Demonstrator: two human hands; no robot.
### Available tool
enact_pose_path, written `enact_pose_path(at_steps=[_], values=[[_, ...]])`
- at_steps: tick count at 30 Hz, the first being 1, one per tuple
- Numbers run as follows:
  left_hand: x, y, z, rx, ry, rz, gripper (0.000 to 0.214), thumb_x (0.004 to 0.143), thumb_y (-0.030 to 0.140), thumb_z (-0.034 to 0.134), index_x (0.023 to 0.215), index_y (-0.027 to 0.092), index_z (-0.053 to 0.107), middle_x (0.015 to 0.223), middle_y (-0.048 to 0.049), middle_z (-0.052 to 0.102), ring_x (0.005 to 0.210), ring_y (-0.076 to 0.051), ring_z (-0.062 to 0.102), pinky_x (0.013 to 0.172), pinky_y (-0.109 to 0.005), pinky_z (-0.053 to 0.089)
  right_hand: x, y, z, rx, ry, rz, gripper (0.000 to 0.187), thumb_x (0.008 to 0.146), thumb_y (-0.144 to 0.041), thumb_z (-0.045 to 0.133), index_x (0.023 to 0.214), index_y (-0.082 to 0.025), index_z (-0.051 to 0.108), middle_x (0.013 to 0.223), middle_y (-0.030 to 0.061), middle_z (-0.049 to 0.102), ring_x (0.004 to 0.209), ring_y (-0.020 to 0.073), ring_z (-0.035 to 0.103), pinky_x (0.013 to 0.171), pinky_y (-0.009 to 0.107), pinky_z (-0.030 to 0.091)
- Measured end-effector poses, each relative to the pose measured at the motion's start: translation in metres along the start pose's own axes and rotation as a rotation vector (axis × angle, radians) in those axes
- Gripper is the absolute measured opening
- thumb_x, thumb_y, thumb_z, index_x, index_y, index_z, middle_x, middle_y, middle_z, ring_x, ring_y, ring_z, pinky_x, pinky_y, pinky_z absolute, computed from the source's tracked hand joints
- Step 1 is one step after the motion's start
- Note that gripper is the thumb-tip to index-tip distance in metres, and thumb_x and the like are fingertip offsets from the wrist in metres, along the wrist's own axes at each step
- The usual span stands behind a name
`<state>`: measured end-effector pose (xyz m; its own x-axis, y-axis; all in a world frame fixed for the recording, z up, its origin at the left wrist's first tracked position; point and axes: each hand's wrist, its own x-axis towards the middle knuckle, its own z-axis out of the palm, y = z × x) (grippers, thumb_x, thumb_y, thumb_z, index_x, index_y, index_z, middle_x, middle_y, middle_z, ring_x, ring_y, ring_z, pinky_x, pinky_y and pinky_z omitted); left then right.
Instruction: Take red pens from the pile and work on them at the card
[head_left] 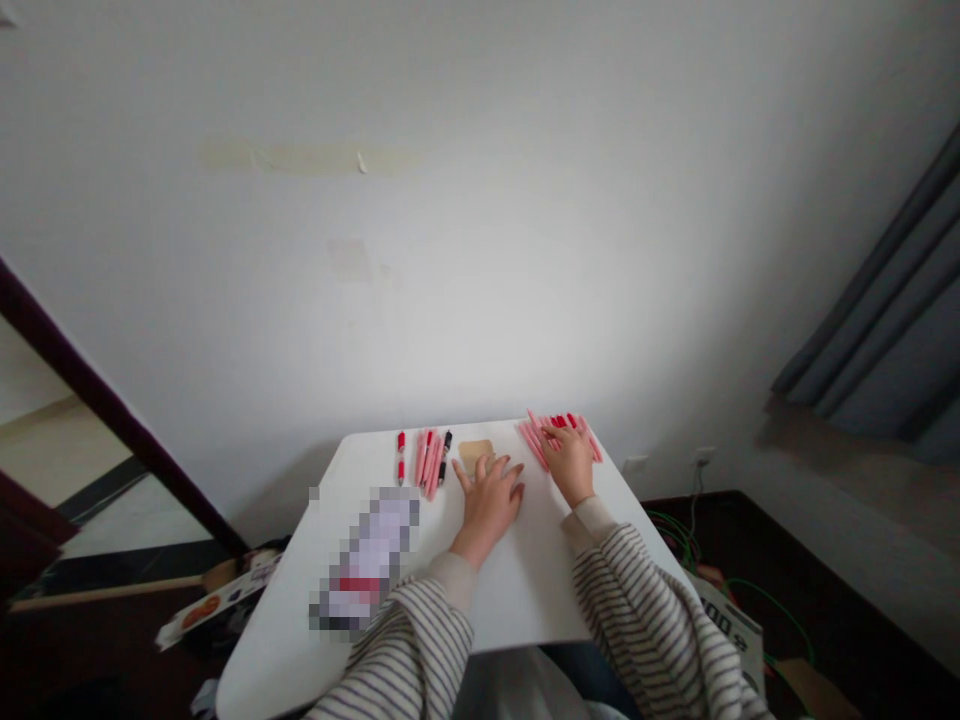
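Observation:
My left hand [489, 505] rests palm down near the middle of the white table, its fingers spread. Just beyond those fingertips lies a small tan rounded piece [475, 452], partly covered by them. At the far right, my right hand [570, 464] pinches a pink pen [534, 420] over a row of pink and red pens [591, 440], and hides part of that row. To the left sits a bunch of pink pens [429, 465], with a black pen [446, 455] beside it. A red pen [401, 458] lies apart on its left.
A blurred-out flat object [371, 560] lies on the left of the white table [285, 610]. The wall [480, 250] stands right behind the table. Green cables [679, 535] and a box [731, 625] are on the floor at right. A grey curtain [885, 340] hangs farther right.

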<state>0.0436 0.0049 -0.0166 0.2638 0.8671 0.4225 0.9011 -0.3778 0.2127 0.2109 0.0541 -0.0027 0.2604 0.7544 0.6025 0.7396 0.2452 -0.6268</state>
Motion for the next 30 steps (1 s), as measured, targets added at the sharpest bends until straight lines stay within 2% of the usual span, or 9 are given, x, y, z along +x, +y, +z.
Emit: enact_pose_path(at_steps=[4,10,15,19,24,30], values=[[0.004,0.010,-0.006,-0.026,-0.030,-0.010,0.035,0.090,0.039,0.046,0.122,0.041,0.059,0.136,-0.0015,0.057,0.134,-0.032,0.036,0.107,-0.078,-0.007,0.001,-0.009,0.001,-0.187,-0.045,0.035,0.023,0.085,-0.029,0.055,0.094,-0.021,0.074,0.097,0.0112,0.071,0.107,0.0306,0.048,0.097,0.052,0.030],[0.004,0.012,-0.014,-0.037,-0.047,-0.030,0.034,0.090,0.040,0.045,0.120,0.039,0.062,0.135,-0.0032,0.057,0.134,-0.031,0.035,0.108,-0.076,-0.008,0.004,-0.019,0.003,-0.264,-0.080,-0.003,0.027,0.090,-0.030,0.049,0.091,-0.020,0.073,0.104,0.0170,0.067,0.116,0.0357,0.043,0.100,0.061,0.020],[0.003,0.011,-0.016,-0.026,-0.038,-0.032,0.032,0.090,0.040,0.046,0.118,0.040,0.062,0.134,-0.0020,0.058,0.133,-0.031,0.036,0.107,-0.077,-0.007,0.004,-0.019,0.003,-0.302,-0.101,-0.012,0.027,0.090,-0.031,0.049,0.087,-0.020,0.073,0.102,0.0168,0.067,0.115,0.0354,0.044,0.101,0.061,0.019],[0.003,0.010,-0.014,-0.028,-0.021,-0.049,0.031,0.090,0.040,0.046,0.117,0.040,0.062,0.133,-0.0010,0.058,0.133,-0.029,0.037,0.107,-0.077,-0.007,0.002,-0.014,0.005,-0.344,-0.085,-0.010,0.025,0.090,-0.030,0.051,0.089,-0.020,0.074,0.104,0.0150,0.066,0.113,0.0348,0.044,0.100,0.059,0.021],[0.003,0.003,-0.011,0.000,0.016,-0.075,0.030,0.090,0.038,0.048,0.116,0.039,0.063,0.133,-0.0018,0.059,0.129,-0.029,0.040,0.109,-0.076,-0.001,0.000,-0.009,0.006,-0.355,-0.078,-0.071,0.024,0.090,-0.031,0.053,0.100,-0.021,0.072,0.107,0.0133,0.065,0.109,0.0333,0.043,0.095,0.052,0.029],[0.001,-0.014,-0.027,0.074,0.082,-0.166,0.031,0.089,0.033,0.047,0.115,0.034,0.064,0.127,-0.0052,0.062,0.123,-0.028,0.045,0.112,-0.068,0.014,-0.011,-0.020,0.007,-0.249,-0.169,-0.198,0.025,0.089,-0.021,0.051,0.104,-0.022,0.071,0.104,0.0112,0.063,0.105,0.0286,0.046,0.092,0.042,0.037]])
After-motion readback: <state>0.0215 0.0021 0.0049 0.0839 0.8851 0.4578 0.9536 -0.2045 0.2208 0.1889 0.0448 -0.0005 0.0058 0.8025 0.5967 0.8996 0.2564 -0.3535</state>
